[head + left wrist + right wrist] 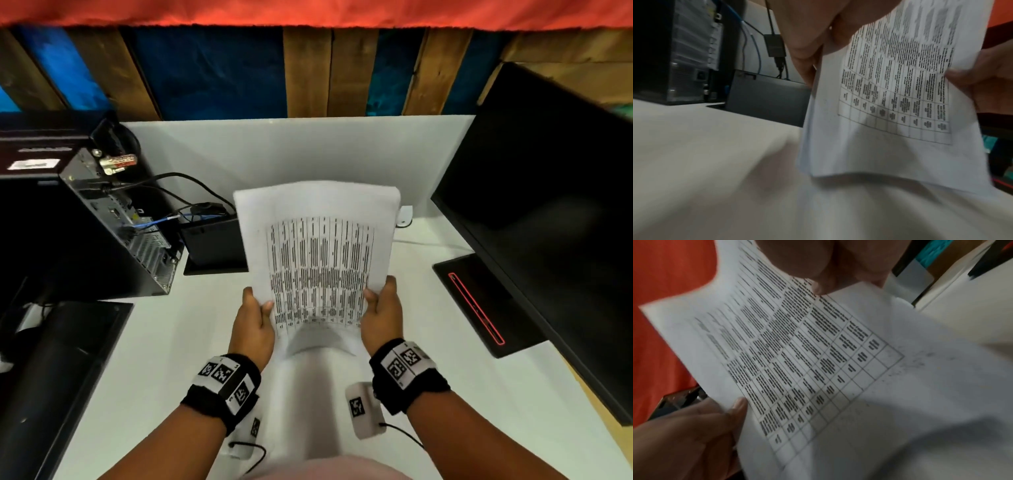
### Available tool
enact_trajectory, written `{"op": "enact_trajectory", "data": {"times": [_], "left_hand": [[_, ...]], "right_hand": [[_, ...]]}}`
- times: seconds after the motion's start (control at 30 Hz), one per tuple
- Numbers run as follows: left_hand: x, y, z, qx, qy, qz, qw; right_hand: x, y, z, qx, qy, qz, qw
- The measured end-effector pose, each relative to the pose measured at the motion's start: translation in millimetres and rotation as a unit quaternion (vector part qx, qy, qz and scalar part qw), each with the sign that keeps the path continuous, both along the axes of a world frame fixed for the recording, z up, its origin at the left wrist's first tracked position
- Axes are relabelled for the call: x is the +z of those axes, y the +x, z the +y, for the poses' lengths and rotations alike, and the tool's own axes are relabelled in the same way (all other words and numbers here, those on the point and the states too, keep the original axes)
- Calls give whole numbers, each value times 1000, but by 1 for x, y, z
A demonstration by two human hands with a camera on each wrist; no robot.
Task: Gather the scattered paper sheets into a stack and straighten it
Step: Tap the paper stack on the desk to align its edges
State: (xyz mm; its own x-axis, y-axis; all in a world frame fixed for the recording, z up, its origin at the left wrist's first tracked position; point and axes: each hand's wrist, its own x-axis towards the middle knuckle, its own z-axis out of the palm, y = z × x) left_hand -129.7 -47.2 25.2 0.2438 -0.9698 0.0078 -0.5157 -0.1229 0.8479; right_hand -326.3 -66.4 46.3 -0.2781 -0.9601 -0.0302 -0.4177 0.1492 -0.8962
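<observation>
A stack of white paper sheets [318,253] with a printed table on the top sheet stands upright over the white desk [154,342], its lower edge bowed just above the surface. My left hand [253,318] grips the stack's left edge, thumb on the front. My right hand [382,308] grips the right edge the same way. In the left wrist view the stack [890,113] hangs just above the desk, with the layered sheet edges showing on its left side. In the right wrist view the printed sheet [797,361] fills the frame, a thumb [818,272] pressing its top.
A black computer tower [102,233] with cables stands at the left, a small black box [212,243] beside it. A dark monitor [548,205] and its red-lined base [479,305] stand at the right. Another dark screen [61,370] lies at the near left.
</observation>
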Motion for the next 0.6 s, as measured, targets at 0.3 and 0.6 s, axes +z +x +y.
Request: {"op": "enact_trajectory", "data": {"times": [0.3,0.6], "left_hand": [[-31,-90,-22,-180,280,-62,941],[-61,-121,-9,-187,351,-78,914]], "right_hand": [[-35,-116,-11,-25,249,162,954],[-78,-150,0,-31,340,204,917]]}}
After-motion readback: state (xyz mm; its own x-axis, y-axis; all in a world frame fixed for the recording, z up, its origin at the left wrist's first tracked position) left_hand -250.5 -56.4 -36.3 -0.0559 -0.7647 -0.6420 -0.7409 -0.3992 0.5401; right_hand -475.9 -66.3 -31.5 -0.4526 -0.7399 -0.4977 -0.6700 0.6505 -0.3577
